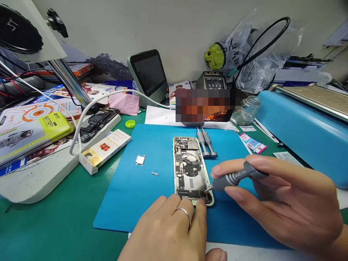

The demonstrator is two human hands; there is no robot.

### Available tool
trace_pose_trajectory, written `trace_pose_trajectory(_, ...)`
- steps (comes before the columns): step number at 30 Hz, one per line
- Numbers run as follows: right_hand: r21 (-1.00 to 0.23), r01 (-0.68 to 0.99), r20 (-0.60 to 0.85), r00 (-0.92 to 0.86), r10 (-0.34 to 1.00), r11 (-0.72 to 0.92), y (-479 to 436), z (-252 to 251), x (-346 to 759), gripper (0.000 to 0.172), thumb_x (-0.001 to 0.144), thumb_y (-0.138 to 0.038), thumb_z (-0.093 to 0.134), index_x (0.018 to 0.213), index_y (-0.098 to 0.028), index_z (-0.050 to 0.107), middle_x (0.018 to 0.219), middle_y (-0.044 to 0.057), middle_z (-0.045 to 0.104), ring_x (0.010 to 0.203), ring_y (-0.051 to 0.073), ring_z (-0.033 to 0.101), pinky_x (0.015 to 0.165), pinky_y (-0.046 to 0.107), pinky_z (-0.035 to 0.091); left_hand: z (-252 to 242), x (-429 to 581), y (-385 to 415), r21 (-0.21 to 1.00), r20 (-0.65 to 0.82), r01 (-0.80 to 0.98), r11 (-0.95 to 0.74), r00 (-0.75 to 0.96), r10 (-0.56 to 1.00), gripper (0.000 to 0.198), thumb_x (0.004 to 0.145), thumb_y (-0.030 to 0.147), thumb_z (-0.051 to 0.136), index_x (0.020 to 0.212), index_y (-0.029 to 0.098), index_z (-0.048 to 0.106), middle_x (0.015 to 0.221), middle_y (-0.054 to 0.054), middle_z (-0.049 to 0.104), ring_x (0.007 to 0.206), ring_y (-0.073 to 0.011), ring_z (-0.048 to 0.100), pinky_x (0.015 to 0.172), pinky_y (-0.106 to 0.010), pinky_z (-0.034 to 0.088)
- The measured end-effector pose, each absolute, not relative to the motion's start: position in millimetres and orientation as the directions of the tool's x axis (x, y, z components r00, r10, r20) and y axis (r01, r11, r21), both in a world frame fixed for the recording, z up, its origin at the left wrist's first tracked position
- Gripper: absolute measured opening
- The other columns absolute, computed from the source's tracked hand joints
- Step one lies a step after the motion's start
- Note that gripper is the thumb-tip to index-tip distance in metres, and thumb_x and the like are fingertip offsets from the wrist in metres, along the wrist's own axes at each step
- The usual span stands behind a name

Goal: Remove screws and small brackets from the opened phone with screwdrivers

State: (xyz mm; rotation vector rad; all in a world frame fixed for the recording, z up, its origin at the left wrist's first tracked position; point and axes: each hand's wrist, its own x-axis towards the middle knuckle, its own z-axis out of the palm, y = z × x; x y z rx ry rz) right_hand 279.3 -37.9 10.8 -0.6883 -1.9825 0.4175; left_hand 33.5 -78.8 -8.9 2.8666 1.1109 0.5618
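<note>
An opened phone (195, 183) with a pale green frame lies on a blue mat (116, 203), its inner boards and wiring exposed. My left hand (171, 228), wearing a ring, has its fingers bent over the phone's near end and holds it down; their tips are partly hidden. Between the thumb and fingers of my right hand (293, 195) is a grey screwdriver (228, 179). It is tilted, with its thin tip at the lower right of the phone. A small metal plate (140, 160) and a tiny bracket (154, 173) lie left of the phone.
Two more grey screwdrivers (205, 143) lie behind the phone. A narrow box (106, 150), another opened phone (99, 121) and a white cable (78, 132) are at left. A screen device (148, 76), a glass jar (250, 108) and a blue machine (299, 137) stand farther back.
</note>
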Motion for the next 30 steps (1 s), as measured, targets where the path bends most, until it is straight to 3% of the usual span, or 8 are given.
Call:
trace_pose_trajectory(4,-0.542,0.266,0.685,-0.411,0.602,0.798,-35,9,280,0.076,0.086,0.002,0.076,0.152,-0.03,0.057,0.114,0.003,0.083,0.1,0.019,0.083,0.082,0.026,0.073,-16,36,-78,0.148,0.37,0.649,-0.746,0.663,0.65,0.06,0.116,0.044,0.012,0.13,0.017,0.064,0.093,-0.001,0.075,0.078,-0.0188,0.074,0.059,-0.031,0.058)
trace_pose_trajectory(18,-0.522,0.31,0.65,-0.458,0.606,0.794,-39,7,279,0.073,0.093,-0.004,0.073,0.157,-0.029,0.05,0.119,0.006,0.08,0.104,0.02,0.083,0.088,0.028,0.073,-21,40,-78,0.173,0.414,0.652,-0.738,0.632,0.655,0.058,0.116,0.041,0.015,0.126,0.018,0.067,0.088,-0.001,0.073,0.074,-0.0191,0.072,0.056,-0.033,0.054)
trace_pose_trajectory(30,-0.533,0.285,0.656,-0.455,0.602,0.797,-36,10,281,0.074,0.092,-0.001,0.072,0.156,-0.031,0.05,0.119,0.007,0.081,0.106,0.023,0.083,0.085,0.032,0.074,-22,36,-74,0.159,0.414,0.635,-0.756,0.652,0.635,0.058,0.116,0.049,0.013,0.126,0.022,0.063,0.085,0.004,0.072,0.071,-0.0157,0.071,0.056,-0.03,0.053)
